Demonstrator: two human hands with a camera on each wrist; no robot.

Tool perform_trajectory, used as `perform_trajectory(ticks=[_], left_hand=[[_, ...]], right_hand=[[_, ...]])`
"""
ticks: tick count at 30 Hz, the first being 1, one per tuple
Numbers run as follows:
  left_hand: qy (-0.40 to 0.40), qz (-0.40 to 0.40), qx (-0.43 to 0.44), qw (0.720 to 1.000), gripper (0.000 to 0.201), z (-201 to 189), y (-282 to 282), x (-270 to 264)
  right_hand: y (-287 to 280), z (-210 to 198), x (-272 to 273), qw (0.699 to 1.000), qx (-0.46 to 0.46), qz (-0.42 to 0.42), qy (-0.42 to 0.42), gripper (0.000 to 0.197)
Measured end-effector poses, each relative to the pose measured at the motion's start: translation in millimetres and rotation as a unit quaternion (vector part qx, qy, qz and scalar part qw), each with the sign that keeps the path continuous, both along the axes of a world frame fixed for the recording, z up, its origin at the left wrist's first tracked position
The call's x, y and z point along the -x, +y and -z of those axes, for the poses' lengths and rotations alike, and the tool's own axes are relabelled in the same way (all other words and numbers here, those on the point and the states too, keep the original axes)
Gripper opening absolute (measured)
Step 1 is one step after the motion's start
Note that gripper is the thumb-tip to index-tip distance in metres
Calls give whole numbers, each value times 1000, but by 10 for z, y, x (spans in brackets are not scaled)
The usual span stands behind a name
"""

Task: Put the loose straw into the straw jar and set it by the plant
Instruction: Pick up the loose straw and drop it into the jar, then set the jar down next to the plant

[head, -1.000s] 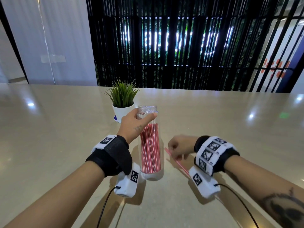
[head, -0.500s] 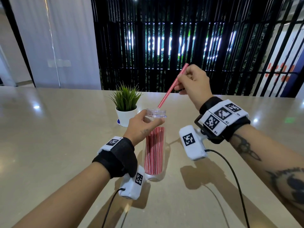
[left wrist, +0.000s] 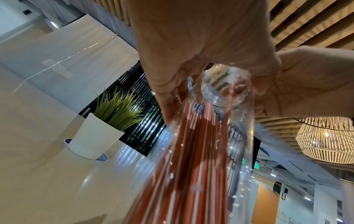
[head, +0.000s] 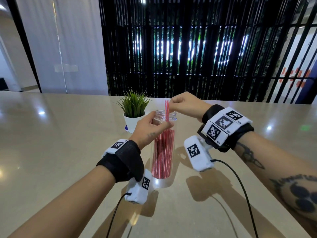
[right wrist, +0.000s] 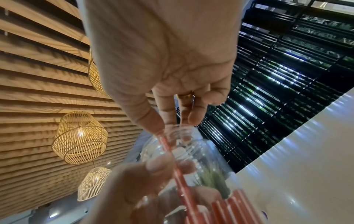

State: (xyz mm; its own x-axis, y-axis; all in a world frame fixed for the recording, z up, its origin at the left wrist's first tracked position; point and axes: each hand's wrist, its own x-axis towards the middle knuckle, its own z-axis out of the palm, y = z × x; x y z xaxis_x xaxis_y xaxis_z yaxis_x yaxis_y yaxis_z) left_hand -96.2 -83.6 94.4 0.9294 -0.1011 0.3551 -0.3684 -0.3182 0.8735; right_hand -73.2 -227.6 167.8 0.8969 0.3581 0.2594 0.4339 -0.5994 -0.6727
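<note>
Just below the right hand (head: 184, 104) pinching its top, the light, bendable loose straw (head: 166, 109) enters the straw jar (head: 163, 152), whose smooth neck the left hand (head: 151, 128) clasps, best held there.

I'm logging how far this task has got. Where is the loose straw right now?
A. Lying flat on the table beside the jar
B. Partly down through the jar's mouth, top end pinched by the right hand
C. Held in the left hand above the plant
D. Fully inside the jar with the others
B: the loose straw stands through the mouth of the straw jar, its top pinched by the right hand, while the left hand grips the jar's neck.
</note>
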Motion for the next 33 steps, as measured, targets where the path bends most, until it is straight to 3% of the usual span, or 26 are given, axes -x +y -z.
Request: perform_trajectory(ticks=[3,8,11,13,15,17,23,29,33], left_hand=[[1,8,0,1000,58,-14,-7,19],[8,0,9,1000,46,-17,-12,1],[27,22,-1,999,56,-6,-8,-10],[43,37,4,998,59,-1,-15,-15],[52,46,7,998,56,-12,-35,-18],[61,55,1,997,63,-19,-62,-26],[91,91,1,992,69,14,-85,-12],[133,65,8,989,89,82,15,-6],[210,19,4,977,63,201,190,-7]], right_hand=[[-29,-2,23,1000,2,18,5,18],[-111,14,68,995,-71,48,-43,8],[-184,238,125,985,-136,92,-48,17],[-226,430,251,987,-141,69,24,22],[-239,587,378,987,-104,7,124,42],[-213,718,460,983,-90,-31,155,63],[-134,1063,500,982,-137,-1,127,75],[-47,1032,399,981,-168,16,91,72],[-6,886,182,985,-158,37,60,72]])
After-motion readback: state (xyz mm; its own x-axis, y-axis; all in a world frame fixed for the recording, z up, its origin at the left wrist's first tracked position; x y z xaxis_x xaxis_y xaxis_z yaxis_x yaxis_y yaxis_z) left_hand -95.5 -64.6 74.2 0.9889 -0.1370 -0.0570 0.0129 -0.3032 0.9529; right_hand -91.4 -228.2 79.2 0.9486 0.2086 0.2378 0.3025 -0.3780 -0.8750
